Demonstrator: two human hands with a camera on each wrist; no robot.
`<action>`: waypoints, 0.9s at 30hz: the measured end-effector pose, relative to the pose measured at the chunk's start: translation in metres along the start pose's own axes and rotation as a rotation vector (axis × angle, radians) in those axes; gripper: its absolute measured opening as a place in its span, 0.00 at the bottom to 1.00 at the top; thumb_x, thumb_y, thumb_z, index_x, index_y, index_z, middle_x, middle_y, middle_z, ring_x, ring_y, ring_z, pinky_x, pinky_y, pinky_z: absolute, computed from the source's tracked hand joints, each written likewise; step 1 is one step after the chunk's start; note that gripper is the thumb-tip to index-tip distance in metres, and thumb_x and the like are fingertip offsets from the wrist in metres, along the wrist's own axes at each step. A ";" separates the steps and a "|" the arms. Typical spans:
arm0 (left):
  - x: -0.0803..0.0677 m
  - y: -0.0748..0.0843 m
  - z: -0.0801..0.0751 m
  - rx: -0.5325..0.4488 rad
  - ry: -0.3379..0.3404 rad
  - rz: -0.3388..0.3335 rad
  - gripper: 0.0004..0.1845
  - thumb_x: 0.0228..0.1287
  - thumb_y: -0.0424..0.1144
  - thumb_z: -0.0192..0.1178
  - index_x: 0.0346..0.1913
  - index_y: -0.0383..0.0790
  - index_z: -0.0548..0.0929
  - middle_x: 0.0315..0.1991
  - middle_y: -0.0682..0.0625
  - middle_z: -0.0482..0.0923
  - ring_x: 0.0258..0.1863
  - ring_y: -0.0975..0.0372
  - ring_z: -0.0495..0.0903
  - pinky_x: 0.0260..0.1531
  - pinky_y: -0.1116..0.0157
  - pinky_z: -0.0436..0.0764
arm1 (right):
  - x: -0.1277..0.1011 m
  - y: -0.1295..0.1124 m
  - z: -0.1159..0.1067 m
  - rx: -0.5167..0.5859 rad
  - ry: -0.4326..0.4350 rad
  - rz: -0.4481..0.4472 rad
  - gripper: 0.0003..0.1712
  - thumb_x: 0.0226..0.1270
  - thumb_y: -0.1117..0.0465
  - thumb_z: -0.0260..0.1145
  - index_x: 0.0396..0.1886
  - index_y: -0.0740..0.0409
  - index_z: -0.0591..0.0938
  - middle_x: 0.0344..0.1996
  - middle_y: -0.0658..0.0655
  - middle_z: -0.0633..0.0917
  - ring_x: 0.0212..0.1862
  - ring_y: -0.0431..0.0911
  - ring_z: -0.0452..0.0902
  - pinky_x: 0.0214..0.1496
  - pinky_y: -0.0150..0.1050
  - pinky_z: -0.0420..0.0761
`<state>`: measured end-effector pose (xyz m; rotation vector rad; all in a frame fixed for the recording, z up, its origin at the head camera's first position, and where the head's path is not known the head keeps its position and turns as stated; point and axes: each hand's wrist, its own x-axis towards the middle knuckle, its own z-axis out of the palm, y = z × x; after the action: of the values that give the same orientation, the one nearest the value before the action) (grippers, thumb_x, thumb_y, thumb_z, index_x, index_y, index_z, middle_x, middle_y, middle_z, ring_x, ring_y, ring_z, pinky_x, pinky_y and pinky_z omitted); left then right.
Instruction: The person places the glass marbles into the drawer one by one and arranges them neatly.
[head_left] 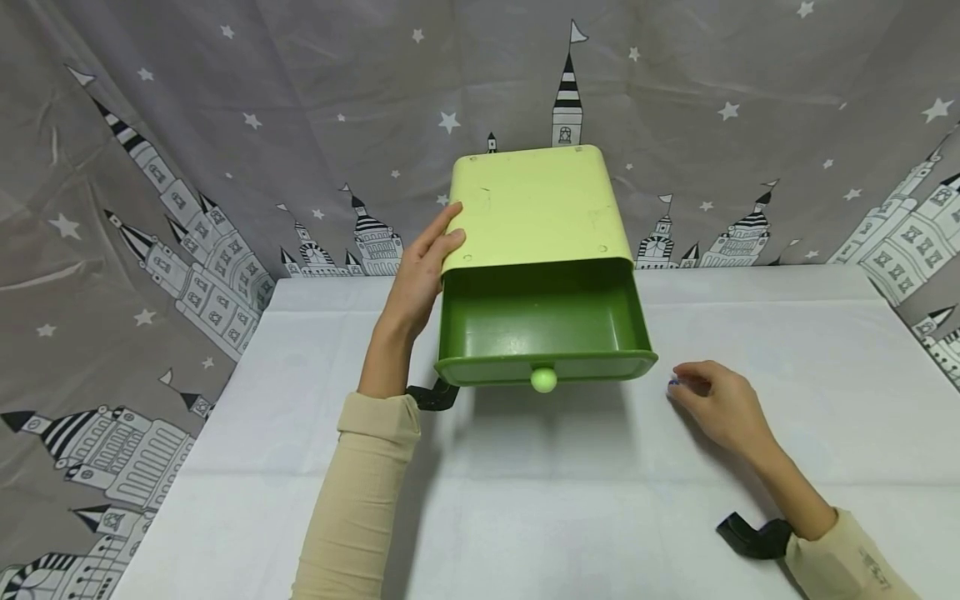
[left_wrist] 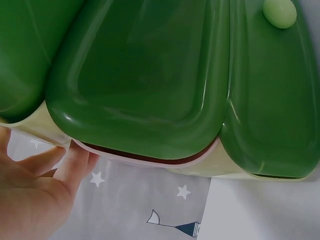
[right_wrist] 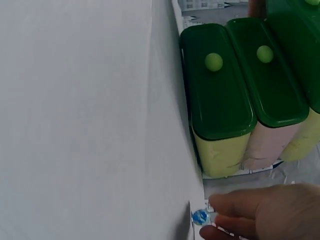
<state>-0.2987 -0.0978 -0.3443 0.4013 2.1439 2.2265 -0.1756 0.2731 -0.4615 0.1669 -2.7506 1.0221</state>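
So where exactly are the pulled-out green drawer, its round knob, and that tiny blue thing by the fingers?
green drawer (head_left: 540,321): head view, on its bare inside floor.
round knob (head_left: 543,380): head view, on the middle of the pale ball at the drawer's front.
tiny blue thing (right_wrist: 200,216): right wrist view, on its blue face beside the fingertips.

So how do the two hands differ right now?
The left hand lies with straight fingers against the side of the pale green cabinet; the right hand is down on the white table, apart from the cabinet. The left holds nothing; the right's curled fingers pinch a small blue thing. Both wear beige sleeves.
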 end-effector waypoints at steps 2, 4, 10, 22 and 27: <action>0.000 0.000 0.000 -0.003 0.000 0.000 0.26 0.76 0.45 0.51 0.74 0.56 0.66 0.74 0.58 0.58 0.64 0.58 0.70 0.52 0.56 0.75 | 0.000 0.000 0.001 -0.007 -0.003 0.009 0.16 0.62 0.67 0.68 0.47 0.74 0.83 0.42 0.70 0.84 0.44 0.62 0.80 0.47 0.58 0.76; 0.000 0.000 0.000 -0.005 0.001 0.000 0.26 0.76 0.45 0.51 0.75 0.56 0.66 0.74 0.58 0.58 0.63 0.58 0.71 0.51 0.57 0.76 | 0.000 0.000 0.001 -0.015 -0.008 0.016 0.16 0.63 0.67 0.68 0.48 0.74 0.83 0.42 0.70 0.84 0.45 0.62 0.80 0.47 0.58 0.76; 0.000 0.000 0.000 0.009 0.003 0.000 0.26 0.76 0.45 0.51 0.74 0.57 0.66 0.74 0.59 0.57 0.66 0.59 0.68 0.55 0.54 0.74 | 0.001 0.001 0.002 -0.030 -0.019 0.021 0.16 0.63 0.68 0.67 0.48 0.75 0.82 0.43 0.70 0.84 0.46 0.63 0.80 0.48 0.58 0.76; 0.001 -0.001 0.000 0.001 0.007 0.010 0.26 0.76 0.44 0.51 0.75 0.55 0.66 0.75 0.59 0.56 0.68 0.61 0.65 0.56 0.56 0.74 | 0.001 0.003 0.003 -0.024 -0.012 0.010 0.14 0.61 0.70 0.68 0.46 0.74 0.83 0.41 0.70 0.83 0.45 0.63 0.79 0.46 0.59 0.76; 0.001 -0.001 0.000 -0.003 0.008 0.006 0.26 0.76 0.44 0.51 0.75 0.55 0.66 0.75 0.59 0.56 0.67 0.60 0.66 0.56 0.55 0.73 | 0.001 0.004 0.003 -0.026 -0.011 0.008 0.14 0.61 0.70 0.68 0.45 0.74 0.83 0.41 0.69 0.84 0.44 0.63 0.79 0.46 0.58 0.76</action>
<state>-0.2994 -0.0973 -0.3448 0.4004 2.1455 2.2378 -0.1774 0.2739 -0.4661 0.1581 -2.7750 0.9891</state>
